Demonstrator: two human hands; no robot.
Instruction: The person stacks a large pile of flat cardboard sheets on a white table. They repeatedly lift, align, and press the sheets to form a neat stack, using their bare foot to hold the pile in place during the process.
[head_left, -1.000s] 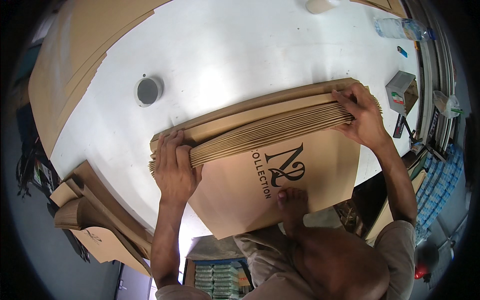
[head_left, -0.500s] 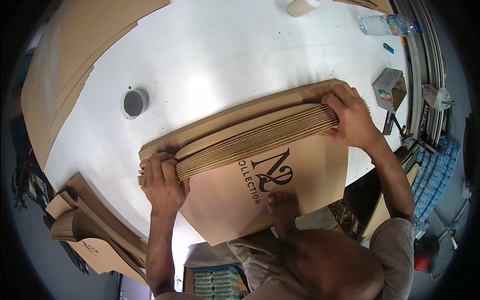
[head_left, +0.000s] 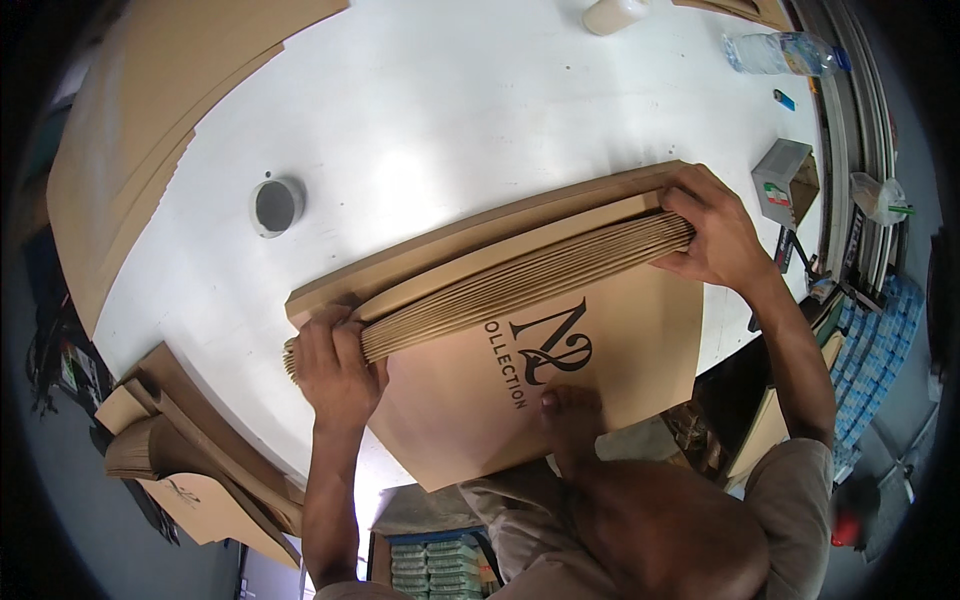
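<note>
A thick stack of folded brown paper bags [head_left: 520, 285] with black print lies across the near side of the white table [head_left: 420, 130]. Its many folded edges fan out in a long band along the far side, with a flat brown flap behind them. My left hand [head_left: 340, 365] grips the left end of this band, fingers over the top. At the right end, my right hand [head_left: 720, 230] has its thumb beneath and its fingers over the edges. A bare foot [head_left: 570, 405] rests on the printed face. The fingertips of both hands are partly hidden by the paper.
More brown bags [head_left: 185, 490] hang over the table's left edge. Large cardboard sheets [head_left: 150, 120] lie at the far left. A grey ring [head_left: 276, 205], a white bottle [head_left: 614, 14], a water bottle [head_left: 785, 53], a lighter [head_left: 784, 100] and a grey box [head_left: 785, 180] stand about.
The upper flap edge between my hands, bowed before, is now straighter and lies closer to the folded band. Both hands keep their hold. The whole view has shifted slightly.
</note>
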